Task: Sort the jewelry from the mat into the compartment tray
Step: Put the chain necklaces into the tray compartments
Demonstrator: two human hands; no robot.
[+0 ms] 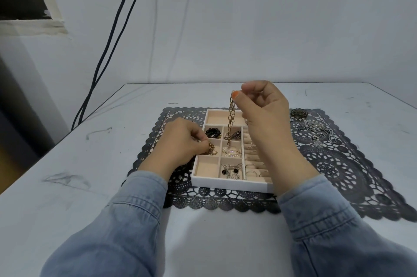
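The right hand pinches a hanging gold chain — left hand pinches gold links.

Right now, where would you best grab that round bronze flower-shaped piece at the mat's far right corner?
Pinch the round bronze flower-shaped piece across its outer rim, coming straight down from above. It seems to lie flat on the black lace mat, apart from the silver jewelry pile on its near side, so opposite edges look free to pinch.
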